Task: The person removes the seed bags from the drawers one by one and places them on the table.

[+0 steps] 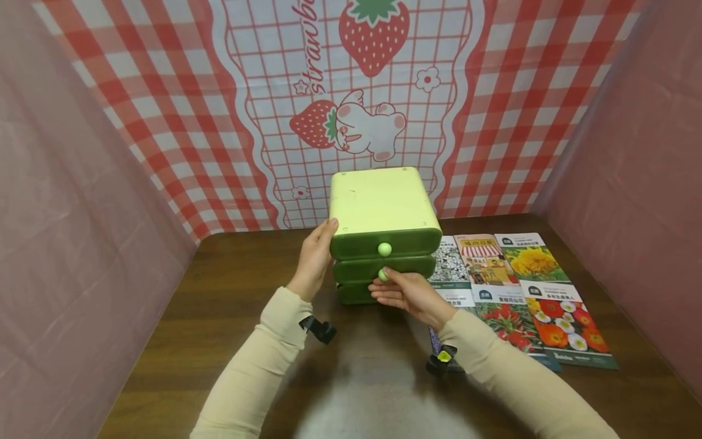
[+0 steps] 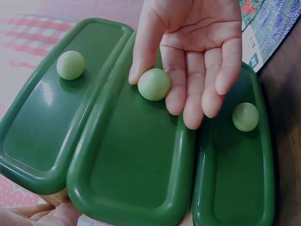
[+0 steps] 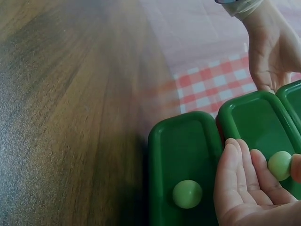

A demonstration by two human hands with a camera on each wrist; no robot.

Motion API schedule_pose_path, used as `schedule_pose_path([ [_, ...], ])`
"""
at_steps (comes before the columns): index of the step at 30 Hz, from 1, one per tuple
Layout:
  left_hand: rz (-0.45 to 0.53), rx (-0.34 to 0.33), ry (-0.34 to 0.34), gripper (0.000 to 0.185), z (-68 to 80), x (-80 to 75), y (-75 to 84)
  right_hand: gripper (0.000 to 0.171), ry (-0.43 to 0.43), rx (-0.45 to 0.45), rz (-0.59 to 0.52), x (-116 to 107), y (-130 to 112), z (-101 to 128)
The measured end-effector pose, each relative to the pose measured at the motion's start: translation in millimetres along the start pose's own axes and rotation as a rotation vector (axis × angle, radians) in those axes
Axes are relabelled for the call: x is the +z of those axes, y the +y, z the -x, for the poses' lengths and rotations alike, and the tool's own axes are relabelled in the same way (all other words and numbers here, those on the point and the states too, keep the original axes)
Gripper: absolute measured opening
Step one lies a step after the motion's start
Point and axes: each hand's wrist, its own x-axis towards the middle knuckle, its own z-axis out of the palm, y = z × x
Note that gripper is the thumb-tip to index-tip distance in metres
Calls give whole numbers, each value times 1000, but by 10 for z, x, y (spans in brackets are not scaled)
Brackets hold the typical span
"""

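A small cabinet (image 1: 378, 201) with a pale yellow top and three dark green drawers stands on the wooden table. My left hand (image 1: 317, 253) lies flat against its left side, thumb at the top drawer's front corner. My right hand (image 1: 390, 285), palm up, pinches the middle drawer's pale green knob (image 2: 154, 84) between thumb and forefinger. The top drawer's knob (image 2: 70, 65) and the bottom drawer's knob (image 2: 245, 116) are free. In the right wrist view the pinched knob (image 3: 280, 165) shows beside my fingers (image 3: 233, 179), and the left hand (image 3: 270, 52) is beyond the drawers.
Several flower seed packets (image 1: 540, 292) lie in rows on the table (image 1: 219, 292) right of the cabinet. A strawberry-print checked cloth (image 1: 373, 91) hangs right behind it, and pink cloth walls (image 1: 66, 244) close both sides.
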Motion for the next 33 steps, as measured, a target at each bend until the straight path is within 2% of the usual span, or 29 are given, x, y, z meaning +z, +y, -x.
schedule_pose_path([
  [14, 21, -1, 18, 68, -25, 51, -34, 58, 11, 11, -24, -44, 2, -45],
  [18, 41, 1, 18, 67, -31, 53, -41, 59, -2, 9, 12, -85, -6, -22],
  [22, 98, 0, 3, 66, -21, 29, -46, 57, -5, -30, 139, -157, -31, 57],
  [26, 172, 4, -24, 65, 4, -32, -70, 50, 18, -105, 353, -261, -115, 208],
  [29, 180, 5, -29, 64, 30, -93, -108, 47, 55, -178, 470, -352, -215, 338],
  [33, 177, 25, -30, 59, 114, -222, -175, 45, 140, -323, 589, -515, -346, 492],
])
